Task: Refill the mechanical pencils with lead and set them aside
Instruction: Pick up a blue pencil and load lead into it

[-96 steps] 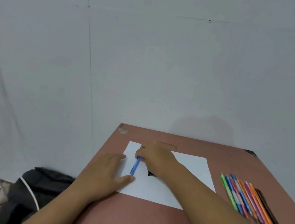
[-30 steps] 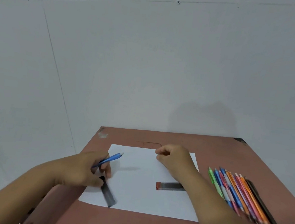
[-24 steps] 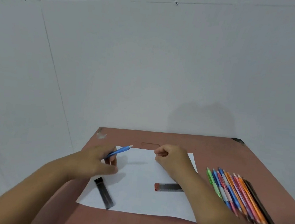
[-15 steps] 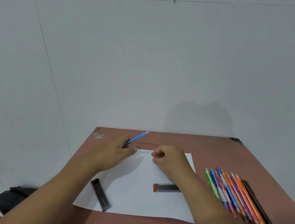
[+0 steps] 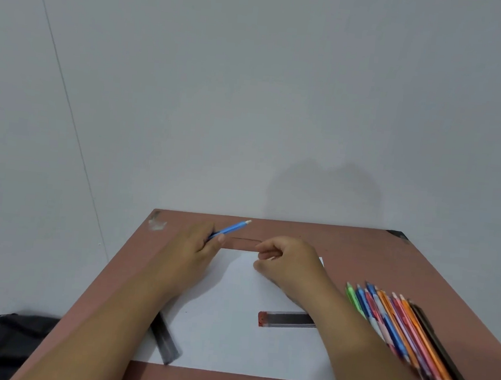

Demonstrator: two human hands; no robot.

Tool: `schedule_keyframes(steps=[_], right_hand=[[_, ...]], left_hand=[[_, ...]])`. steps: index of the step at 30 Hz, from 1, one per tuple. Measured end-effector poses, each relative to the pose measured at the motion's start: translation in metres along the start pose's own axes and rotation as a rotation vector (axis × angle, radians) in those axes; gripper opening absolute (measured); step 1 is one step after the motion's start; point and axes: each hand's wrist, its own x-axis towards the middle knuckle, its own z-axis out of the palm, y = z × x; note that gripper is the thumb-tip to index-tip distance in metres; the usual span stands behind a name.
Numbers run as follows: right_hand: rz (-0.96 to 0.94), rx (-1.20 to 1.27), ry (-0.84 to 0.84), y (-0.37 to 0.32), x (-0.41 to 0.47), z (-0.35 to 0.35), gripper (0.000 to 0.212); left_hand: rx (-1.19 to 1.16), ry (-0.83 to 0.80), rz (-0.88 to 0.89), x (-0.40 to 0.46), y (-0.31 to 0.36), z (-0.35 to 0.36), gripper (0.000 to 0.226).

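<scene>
My left hand (image 5: 196,245) grips a blue mechanical pencil (image 5: 234,227) near the table's far edge, its white end pointing up and to the right. My right hand (image 5: 290,261) is close beside it over the white paper (image 5: 230,333), fingers curled and pinched together; whether it holds anything is too small to tell. A lead case with a red cap (image 5: 286,319) lies on the paper under my right forearm. A second dark lead case (image 5: 166,344) lies at the paper's left edge, partly hidden by my left forearm.
A row of several coloured mechanical pencils (image 5: 397,327) lies on the brown table (image 5: 388,262) at the right. A black bag (image 5: 2,341) sits on the floor at the lower left. A grey wall rises right behind the table.
My left hand has carried the blue pencil from the paper's left side up toward the far edge, next to my right hand. The dark lead case now lies released on the paper.
</scene>
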Motion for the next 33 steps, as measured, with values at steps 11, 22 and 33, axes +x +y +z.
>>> schedule_keyframes(steps=[11, 22, 33], right_hand=[[-0.117, 0.408, 0.118, -0.025, -0.014, -0.001, 0.005], [-0.034, 0.203, 0.224, -0.014, -0.004, -0.009, 0.015], [0.091, -0.409, -0.007, 0.007, 0.010, -0.007, 0.022]], left_hand=[[0.066, -0.025, 0.103, 0.000, -0.002, -0.004, 0.031], [0.127, -0.007, 0.043, 0.003, -0.006, -0.005, 0.033], [0.160, 0.016, 0.027, 0.007, -0.012, -0.004, 0.030]])
